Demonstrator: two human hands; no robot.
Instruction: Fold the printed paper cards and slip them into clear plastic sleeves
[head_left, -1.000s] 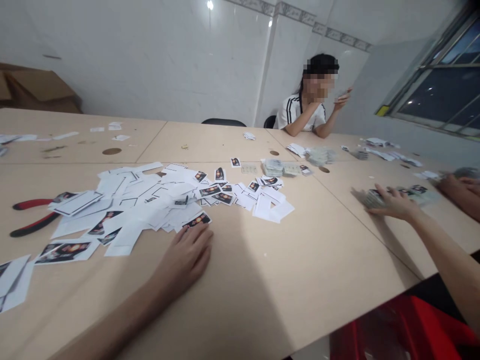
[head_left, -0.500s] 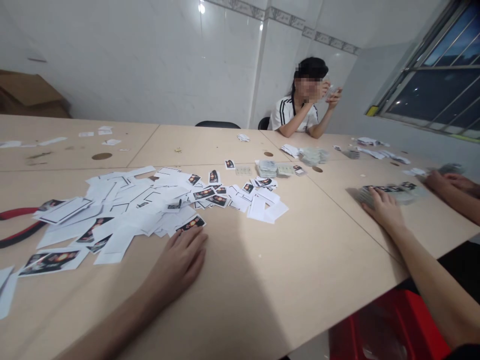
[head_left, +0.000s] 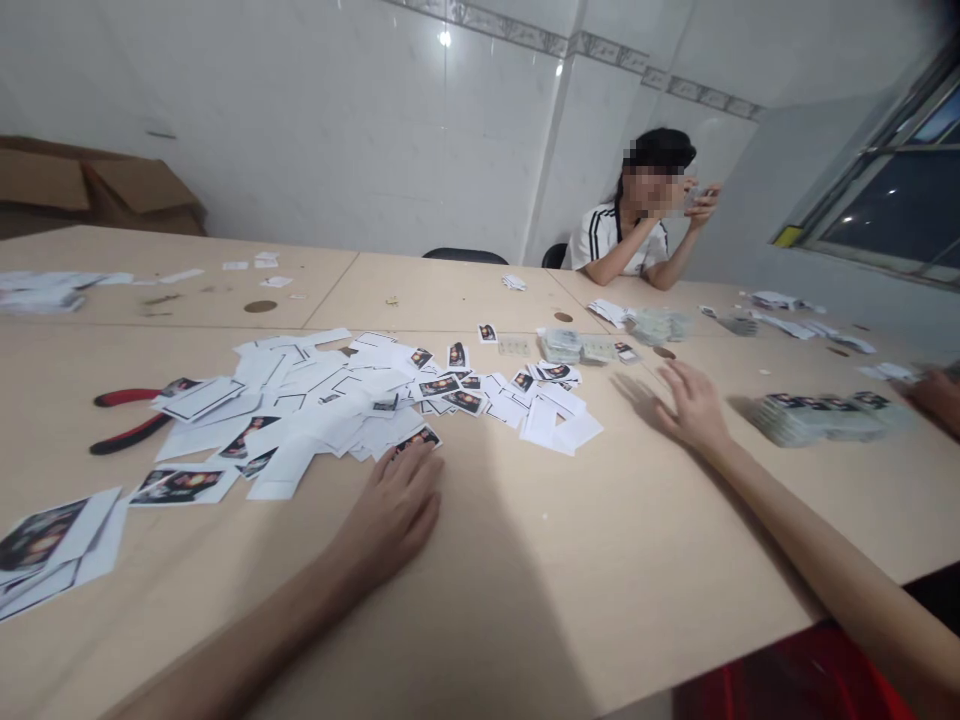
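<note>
My left hand lies on the table with its fingers stretched out, the tips over a dark printed card at the near edge of a loose pile of white paper cards. Nothing is gripped in it. Farther right, my right hand hovers over the table, fingers spread and holding nothing. It is between a small group of white slips and a row of stacked clear packs topped with dark printed cards. More clear packs are stacked beyond the pile.
Red-handled pliers poke out from the pile's left side. A co-worker sits across the table, both hands raised around a clear item. Another person's hand is at the right edge. Cardboard boxes stand behind the table.
My right hand has left the stacked clear packs and moved left over the table, fingers spread. My left hand stays on the printed card. The camera view has turned left.
</note>
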